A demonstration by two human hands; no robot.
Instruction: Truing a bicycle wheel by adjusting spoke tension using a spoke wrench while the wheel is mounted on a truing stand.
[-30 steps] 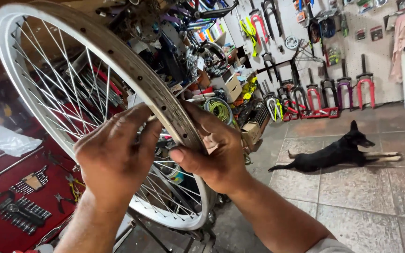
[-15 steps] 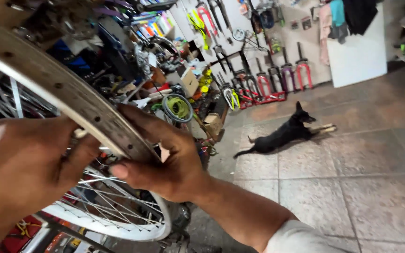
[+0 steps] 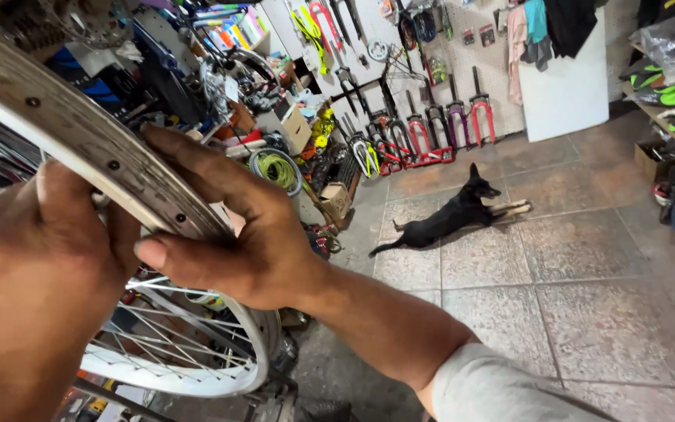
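Bicycle wheel rim [image 3: 119,176] fills the left of my view, a silver hoop with spokes, its upper arc running from about 10 o'clock down toward 4 o'clock across the frame, and its lower curve [image 3: 197,383] sweeping round near the bottom edge. Going left to right: my left hand [image 3: 37,273] sits big and close at 8 o'clock, pressed against the inner side of the rim, thumb up along the metal; I cannot tell how its fingers are set, since they are hidden behind the hand itself. Just beside it, my right hand [image 3: 228,227] lies over the rim's outer face, fingers [image 3: 197,160] laid flat and close together along the band, pointing toward 10 o'clock, thumb tucked underneath, so the rim is pinched between them. The rim runs lengthwise under those fingers; both hands are touching it, the right gripping further along toward 4 o'clock.

Past the hands, at 12 o'clock, a cluttered shelf area holds a coil of green and yellow cable [image 3: 276,168] and a small brown cardboard box [image 3: 337,199]. Toward 1 o'clock, red and purple bicycle forks [image 3: 462,117] stand against a pegboard wall. A black dog [image 3: 451,219] lies on the tiled floor [image 3: 587,266] at 2 o'clock, well apart from me. A white panel [image 3: 564,86] leans at the wall beyond it.
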